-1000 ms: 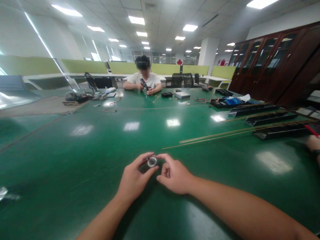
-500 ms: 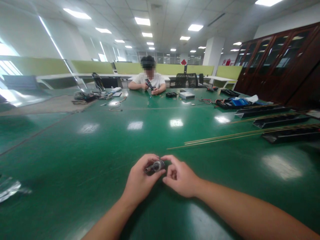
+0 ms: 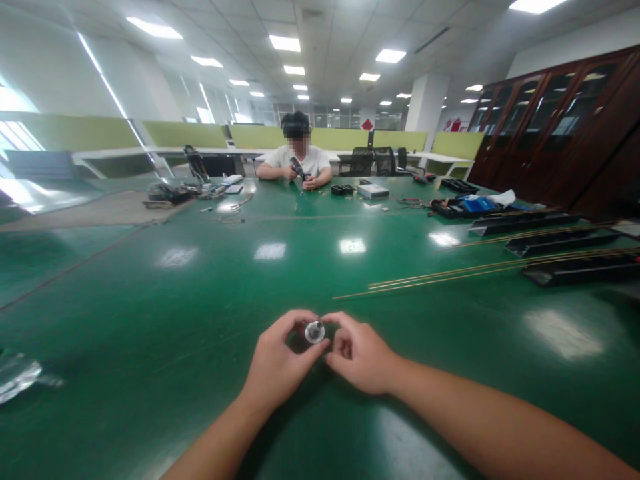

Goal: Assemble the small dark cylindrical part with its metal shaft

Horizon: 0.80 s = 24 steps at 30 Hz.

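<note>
Between the thumb and fingers of my left hand (image 3: 277,353) is a small round metal part (image 3: 313,333), held just above the table. Its bright, disc-like face with a dark centre is turned towards me; its exact kind cannot be made out. My right hand (image 3: 365,357) is close beside it. The index finger reaches to the part's far edge, near my left fingertips; whether it touches is unclear. My right thumb stays apart from that finger, and the other fingers are curled with nothing visible in them.
Thin brass-coloured rods (image 3: 425,277) lie across the green table (image 3: 200,320) to the right, by black channel-shaped pieces (image 3: 575,270). Crumpled clear plastic (image 3: 20,380) is at the left edge. Across the table a person (image 3: 296,157) holds a dark tool, near a black tray (image 3: 343,190).
The metal part has turned in my left fingers: its stepped shaft pointed to the lower left before, and now its round face shows. Both hands have barely moved.
</note>
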Motion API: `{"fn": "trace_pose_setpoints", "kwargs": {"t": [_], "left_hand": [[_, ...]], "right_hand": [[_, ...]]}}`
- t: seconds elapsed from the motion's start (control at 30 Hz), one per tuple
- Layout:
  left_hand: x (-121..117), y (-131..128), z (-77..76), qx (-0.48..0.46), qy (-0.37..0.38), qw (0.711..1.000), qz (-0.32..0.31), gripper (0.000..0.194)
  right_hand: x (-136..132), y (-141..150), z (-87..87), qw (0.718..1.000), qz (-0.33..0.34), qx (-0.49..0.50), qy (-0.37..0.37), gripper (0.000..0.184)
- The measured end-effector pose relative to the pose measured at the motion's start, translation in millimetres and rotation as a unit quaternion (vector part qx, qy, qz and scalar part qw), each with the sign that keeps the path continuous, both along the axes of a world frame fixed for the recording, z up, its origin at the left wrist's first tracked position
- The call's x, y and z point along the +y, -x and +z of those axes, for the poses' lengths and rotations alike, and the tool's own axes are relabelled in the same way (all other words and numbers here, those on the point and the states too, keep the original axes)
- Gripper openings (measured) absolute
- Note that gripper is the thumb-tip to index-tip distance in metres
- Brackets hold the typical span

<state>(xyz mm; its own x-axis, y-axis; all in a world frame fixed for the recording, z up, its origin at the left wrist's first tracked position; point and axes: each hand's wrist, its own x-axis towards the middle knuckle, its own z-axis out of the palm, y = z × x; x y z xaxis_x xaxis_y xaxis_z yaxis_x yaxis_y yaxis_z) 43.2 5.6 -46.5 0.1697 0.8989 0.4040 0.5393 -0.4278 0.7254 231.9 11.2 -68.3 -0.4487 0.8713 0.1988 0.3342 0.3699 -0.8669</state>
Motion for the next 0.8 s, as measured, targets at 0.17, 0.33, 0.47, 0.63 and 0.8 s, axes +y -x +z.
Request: {"fn": "trace_pose_setpoints", "kwargs": {"t": [0.17, 0.33, 0.47, 0.63, 0.8], "left_hand": [[2.9, 4.4, -6.1, 0.021, 0.009, 0.999, 0.026, 0.017], [4.0, 5.2, -7.7, 0.026, -0.010, 1.000, 0.014, 0.020], [2.7, 2.9, -4.1, 0.035, -0.016, 0.999, -0.015, 0.019], [2.0, 0.0, -0.6, 0.026, -0.011, 0.999, -0.046, 0.016], [2.6, 0.8, -4.5, 0.024, 0.012, 0.999, -0.027, 0.025]], "right_hand": [[0.3, 1.1, -3.6, 0.998, -0.019, 0.062, 0.014, 0.053], [0.5, 1.8, -2.4, 0.993, -0.055, 0.096, 0.032, 0.050], [0.7, 1.5, -0.1, 0.991, -0.078, 0.108, 0.029, 0.043], [2.1, 0.6, 0.1, 0.992, -0.083, 0.094, 0.001, 0.034], [2.8, 0.0, 0.9, 0.994, -0.082, 0.063, -0.018, 0.021]]}}
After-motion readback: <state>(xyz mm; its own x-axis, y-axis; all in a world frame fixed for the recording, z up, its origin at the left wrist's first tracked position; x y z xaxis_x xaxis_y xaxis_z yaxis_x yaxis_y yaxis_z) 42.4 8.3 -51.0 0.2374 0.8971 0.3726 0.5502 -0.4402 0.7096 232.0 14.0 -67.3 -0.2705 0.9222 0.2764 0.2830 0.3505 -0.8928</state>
